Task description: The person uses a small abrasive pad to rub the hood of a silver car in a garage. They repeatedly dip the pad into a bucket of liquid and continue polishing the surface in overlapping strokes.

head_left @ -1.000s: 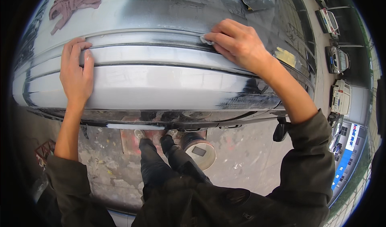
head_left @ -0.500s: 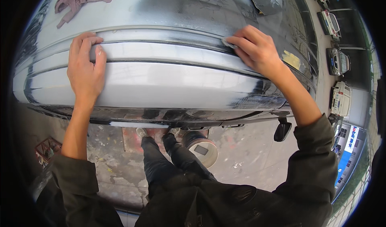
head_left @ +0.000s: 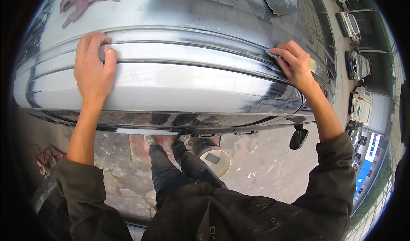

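Observation:
A car roof (head_left: pixel 171 85), patchy in light grey and black, spreads in front of me with grooved trim running along its side. My left hand (head_left: pixel 95 68) rests on the left part of this edge, fingers bent over the groove and thumb apart, holding nothing I can see. Farther right, my right hand (head_left: pixel 295 64) pinches a small folded piece of grey sandpaper (head_left: pixel 271 53) against the same groove. Its fingers hide part of the piece. Beyond that hand lies a dark sheet of sandpaper (head_left: pixel 278 4) on the roof.
A mauve cloth (head_left: pixel 87 0) is crumpled at the far left of the roof. A yellowish pad (head_left: pixel 313 65) shows partly behind my right hand. Below are a side mirror (head_left: pixel 299 138), a bucket (head_left: pixel 220 166) with a phone (head_left: pixel 212 158) on its lid, and a red crate (head_left: pixel 50 159).
My right hand has slid right along the groove with the sandpaper, now partly covering the yellowish pad. My left hand stays at nearly the same spot.

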The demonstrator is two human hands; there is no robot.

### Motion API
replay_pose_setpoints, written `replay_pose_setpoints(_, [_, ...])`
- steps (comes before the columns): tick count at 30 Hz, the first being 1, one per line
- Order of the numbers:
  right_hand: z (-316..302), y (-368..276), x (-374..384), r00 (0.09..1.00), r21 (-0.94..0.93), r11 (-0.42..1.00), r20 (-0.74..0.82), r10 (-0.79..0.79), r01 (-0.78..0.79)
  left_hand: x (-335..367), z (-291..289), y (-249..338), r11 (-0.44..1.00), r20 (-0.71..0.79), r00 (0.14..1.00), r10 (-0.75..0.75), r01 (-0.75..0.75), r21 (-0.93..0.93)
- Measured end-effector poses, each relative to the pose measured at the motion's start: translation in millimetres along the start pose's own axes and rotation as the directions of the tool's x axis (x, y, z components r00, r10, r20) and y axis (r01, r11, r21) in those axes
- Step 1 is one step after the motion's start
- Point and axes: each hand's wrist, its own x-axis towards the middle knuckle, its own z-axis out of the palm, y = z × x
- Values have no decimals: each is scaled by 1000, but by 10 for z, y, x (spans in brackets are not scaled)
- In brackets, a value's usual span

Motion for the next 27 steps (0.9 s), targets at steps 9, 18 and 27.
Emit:
replay_pose_setpoints(9, [760, -994, 1532, 980, 32, 991, -159, -120, 127, 17, 34, 37, 999, -20, 1000, 6, -7, -41])
replay_pose_setpoints(18, [490, -669, 946, 989, -2, 999, -140, -41, 41, -7, 23, -67, 998, -20, 1000, 15, -16, -63])
replay_pose_setpoints(27, [-293, -25, -1168, 769, -95, 776, -249, 589, -624, 35, 33, -37, 996, -22, 998, 51, -52, -77])
